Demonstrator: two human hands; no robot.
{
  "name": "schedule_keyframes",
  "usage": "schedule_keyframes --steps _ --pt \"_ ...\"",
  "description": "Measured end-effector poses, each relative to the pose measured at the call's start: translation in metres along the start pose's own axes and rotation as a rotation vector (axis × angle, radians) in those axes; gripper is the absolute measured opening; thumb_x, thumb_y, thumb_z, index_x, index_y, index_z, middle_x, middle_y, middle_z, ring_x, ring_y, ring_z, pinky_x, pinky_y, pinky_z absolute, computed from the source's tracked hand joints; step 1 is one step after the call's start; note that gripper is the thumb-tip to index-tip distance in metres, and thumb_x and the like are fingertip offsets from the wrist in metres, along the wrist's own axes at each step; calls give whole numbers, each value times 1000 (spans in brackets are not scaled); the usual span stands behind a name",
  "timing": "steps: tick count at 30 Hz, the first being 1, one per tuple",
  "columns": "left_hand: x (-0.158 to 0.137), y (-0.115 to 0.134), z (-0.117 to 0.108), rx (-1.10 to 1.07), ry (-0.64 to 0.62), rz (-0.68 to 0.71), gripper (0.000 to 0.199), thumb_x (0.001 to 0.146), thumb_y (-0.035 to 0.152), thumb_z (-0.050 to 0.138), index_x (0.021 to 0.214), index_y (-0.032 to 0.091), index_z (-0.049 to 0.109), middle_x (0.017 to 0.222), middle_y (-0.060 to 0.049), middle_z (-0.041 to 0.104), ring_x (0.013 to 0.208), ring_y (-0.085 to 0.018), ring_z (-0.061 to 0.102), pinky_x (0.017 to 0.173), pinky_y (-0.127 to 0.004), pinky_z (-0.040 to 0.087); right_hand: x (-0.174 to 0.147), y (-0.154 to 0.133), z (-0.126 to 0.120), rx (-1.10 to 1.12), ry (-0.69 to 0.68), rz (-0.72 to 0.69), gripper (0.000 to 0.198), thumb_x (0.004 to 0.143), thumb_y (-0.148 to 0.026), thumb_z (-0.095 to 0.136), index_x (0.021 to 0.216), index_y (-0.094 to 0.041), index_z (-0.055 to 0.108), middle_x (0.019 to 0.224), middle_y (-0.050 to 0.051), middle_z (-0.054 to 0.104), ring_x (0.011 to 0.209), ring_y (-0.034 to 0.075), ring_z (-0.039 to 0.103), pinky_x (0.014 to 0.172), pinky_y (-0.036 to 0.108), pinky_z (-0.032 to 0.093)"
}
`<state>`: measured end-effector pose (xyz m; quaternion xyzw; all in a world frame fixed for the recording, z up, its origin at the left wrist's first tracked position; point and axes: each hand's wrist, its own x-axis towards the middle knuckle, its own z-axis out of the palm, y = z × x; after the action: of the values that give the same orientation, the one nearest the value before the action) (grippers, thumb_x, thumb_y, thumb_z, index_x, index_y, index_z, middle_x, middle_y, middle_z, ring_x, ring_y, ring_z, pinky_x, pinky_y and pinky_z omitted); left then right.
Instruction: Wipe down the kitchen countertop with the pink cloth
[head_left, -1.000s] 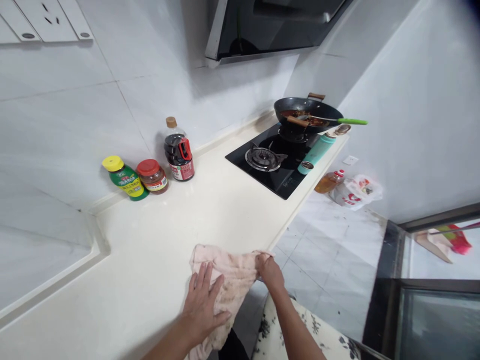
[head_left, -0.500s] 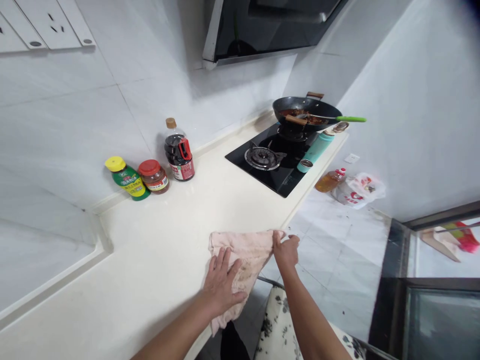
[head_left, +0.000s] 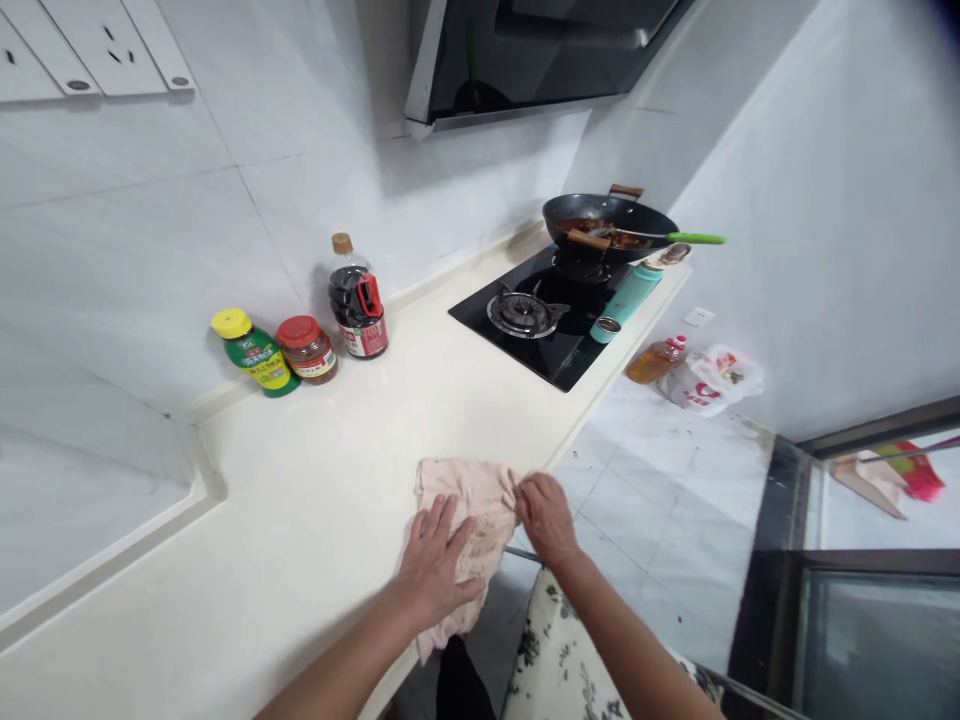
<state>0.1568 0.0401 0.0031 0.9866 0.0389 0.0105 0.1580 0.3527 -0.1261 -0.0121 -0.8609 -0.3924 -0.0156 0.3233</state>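
A pink, stained cloth lies at the front edge of the pale countertop, part of it hanging over the edge. My left hand rests flat on the cloth with its fingers spread. At the cloth's right side, my right hand is closed on its bunched edge, the fingers curled around the fabric.
Along the wall stand a green bottle with yellow cap, a red-lidded jar and a dark sauce bottle. Farther right are the gas hob, a wok with food, and a turquoise object. An oil bottle and a plastic bag sit on the floor.
My right hand has moved left and slightly down, drawing the cloth's right edge inward so it bunches. My left hand stays nearly in place, flat on the cloth.
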Motion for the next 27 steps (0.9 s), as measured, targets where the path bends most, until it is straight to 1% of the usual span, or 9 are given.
schedule_keyframes --steps 3,7,10,12,15,18,22,24,27 --pt "-26 -9 -4 73 70 44 87 81 57 67 154 29 29 164 -13 21 149 -36 21 116 -56 21 -29 -42 19 50 5 -80 20 93 -17 44 79 -22 56 83 4 54 91 22 48 94 41 40" --pt "-78 -28 -10 195 162 114 81 82 67 59 151 29 36 162 -12 29 147 -35 26 114 -49 23 -72 -96 45 172 37 -172 21 92 -9 42 81 -22 54 83 3 53 91 22 48 94 46 41" --pt "-118 -41 -9 247 197 113 80 80 71 56 147 31 43 160 -11 34 145 -34 30 112 -47 25 -90 -118 54 222 17 -242 19 91 -7 43 88 -22 55 88 4 57 94 22 50 94 48 43" --pt "-136 -44 -5 256 221 74 78 78 71 58 144 31 47 159 -12 35 144 -36 33 111 -48 26 -92 -118 55 237 8 -310 20 90 -6 44 92 -21 56 91 4 59 93 22 52 92 47 45" --pt "-143 -40 0 267 230 7 81 73 68 63 142 30 49 158 -15 36 141 -39 37 109 -52 28 -81 -102 53 257 6 -416 20 90 -6 43 93 -21 56 88 4 61 89 21 53 89 46 48" --pt "-125 -30 0 298 190 -23 87 69 64 67 146 29 45 159 -17 34 141 -40 36 108 -53 28 -61 -72 45 248 59 -423 23 91 -6 41 92 -22 57 84 3 61 87 20 54 89 46 49" --pt "-76 -12 -2 300 161 -15 91 71 57 69 151 28 36 162 -16 27 145 -40 30 110 -52 27 -28 -18 27 173 124 -383 23 92 -6 44 96 -22 59 88 3 63 93 20 56 95 48 47" --pt "-45 -2 0 260 145 -14 92 73 54 69 153 28 32 164 -16 22 147 -40 26 111 -54 26 -9 14 16 136 140 -363 19 92 -9 47 97 -21 60 92 4 64 98 20 55 98 49 46" --pt "8 12 4 175 68 -19 94 74 50 70 155 28 27 166 -16 12 149 -41 19 114 -57 23 22 63 -2 47 151 -314 15 94 -14 48 95 -21 61 97 6 64 104 21 54 106 51 40"
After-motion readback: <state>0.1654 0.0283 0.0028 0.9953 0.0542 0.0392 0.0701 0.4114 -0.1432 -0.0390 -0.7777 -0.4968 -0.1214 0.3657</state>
